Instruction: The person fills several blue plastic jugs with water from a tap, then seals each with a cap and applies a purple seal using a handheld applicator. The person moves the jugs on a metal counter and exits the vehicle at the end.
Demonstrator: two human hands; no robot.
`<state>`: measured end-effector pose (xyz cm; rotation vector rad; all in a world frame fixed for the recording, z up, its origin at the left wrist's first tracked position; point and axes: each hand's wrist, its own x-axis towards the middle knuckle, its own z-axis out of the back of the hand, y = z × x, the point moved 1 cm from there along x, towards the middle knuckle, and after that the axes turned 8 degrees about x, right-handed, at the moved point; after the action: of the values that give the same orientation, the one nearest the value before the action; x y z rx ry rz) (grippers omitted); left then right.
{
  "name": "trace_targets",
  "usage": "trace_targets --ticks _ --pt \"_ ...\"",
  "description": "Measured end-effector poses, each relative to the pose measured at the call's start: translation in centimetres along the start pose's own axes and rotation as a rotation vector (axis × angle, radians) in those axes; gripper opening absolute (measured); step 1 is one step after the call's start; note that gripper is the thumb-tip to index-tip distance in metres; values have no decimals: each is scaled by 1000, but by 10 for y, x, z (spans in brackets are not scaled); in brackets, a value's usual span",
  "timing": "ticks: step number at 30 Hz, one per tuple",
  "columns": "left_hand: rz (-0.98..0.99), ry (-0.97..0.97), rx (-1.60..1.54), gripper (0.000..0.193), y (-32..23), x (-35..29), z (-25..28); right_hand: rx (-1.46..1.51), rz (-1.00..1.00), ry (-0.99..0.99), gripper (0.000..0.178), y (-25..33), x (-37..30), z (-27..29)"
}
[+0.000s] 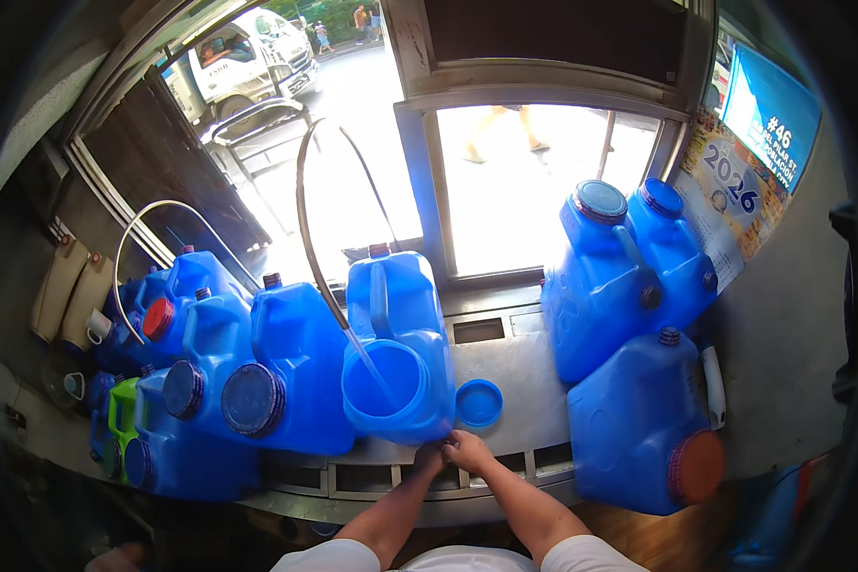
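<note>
A blue water jug (419, 329) with a top handle stands in front of me, its wide mouth uncapped. A hose (310, 224) arches down into that mouth, ending in a clear tube inside. To the right of the jug a blue round lid (479, 403) lies on the metal counter. Below the jug's front right corner, at the counter edge, my hands meet. My left hand (430, 459) is blurred, its fingers mostly hidden. Fingers of my right hand (466, 451) are bent together in a pinch beside it; what they hold, if anything, is too small to make out.
Several capped blue jugs (300, 372) crowd the counter to the left, with a green container (121, 419) among them. More blue jugs (601, 276) stand at right, one with an orange-brown lid (698, 467). Slots line the steel counter's (515, 367) front. An open window faces the street.
</note>
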<state>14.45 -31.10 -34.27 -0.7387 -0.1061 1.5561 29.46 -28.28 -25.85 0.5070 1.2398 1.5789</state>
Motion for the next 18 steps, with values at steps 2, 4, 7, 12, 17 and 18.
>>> trace_targets --ticks 2,4,7,12,17,18 --pt "19 2 192 34 9 3 -6 -63 132 -161 33 -3 -8 -7" --pt "24 14 304 34 13 8 -10 -73 177 -157 30 -2 -26 0" --pt "45 17 280 34 -4 15 6 -71 162 -121 31 12 -64 30" --pt "74 -35 110 35 -10 16 11 91 41 -34 34 47 -160 87" --pt "506 -125 -648 32 33 11 -24 371 155 -43 36 108 -243 166" --pt "562 -125 -667 37 36 10 -20 341 273 -138 33 118 -256 193"
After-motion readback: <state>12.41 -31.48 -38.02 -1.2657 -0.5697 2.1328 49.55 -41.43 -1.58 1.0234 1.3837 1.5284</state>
